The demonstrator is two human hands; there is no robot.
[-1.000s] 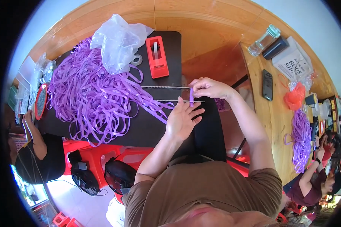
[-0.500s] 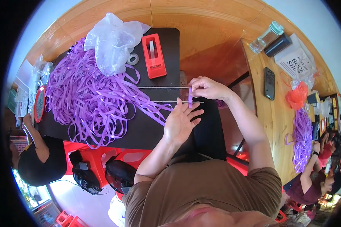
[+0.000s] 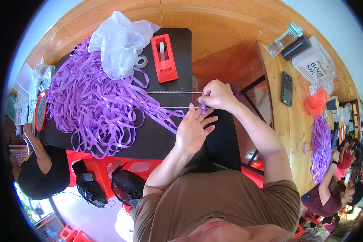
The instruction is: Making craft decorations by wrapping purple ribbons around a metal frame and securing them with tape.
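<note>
Two thin twisted metallic-looking strands, the upper strand [image 3: 175, 92] and the lower strand [image 3: 175, 107], stretch side by side past the table's right edge. Near their right ends a short piece of purple ribbon [image 3: 203, 109] crosses the lower strand. My right hand [image 3: 219, 96] is closed in a pinch on this ribbon beside the upper strand, its fingertips partly hidden. Below, my left hand [image 3: 190, 131] lies palm up with its fingers apart, thumb and fingertips at the lower strand. To the left spreads a large tangled heap of purple ribbon [image 3: 88, 97].
On the dark table [image 3: 179, 44] are a red tape dispenser [image 3: 164, 59], a tape roll [image 3: 141, 61] and a clear plastic bag [image 3: 119, 46]. A wooden table [image 3: 280, 133] at right bears a phone [image 3: 286, 88], a bottle [image 3: 281, 42] and another ribbon bundle [image 3: 321, 149]. People sit on both sides.
My right hand has turned and its fingers have closed in more tightly by the upper strand. Less of the short ribbon piece shows between the strands. My left hand has barely moved.
</note>
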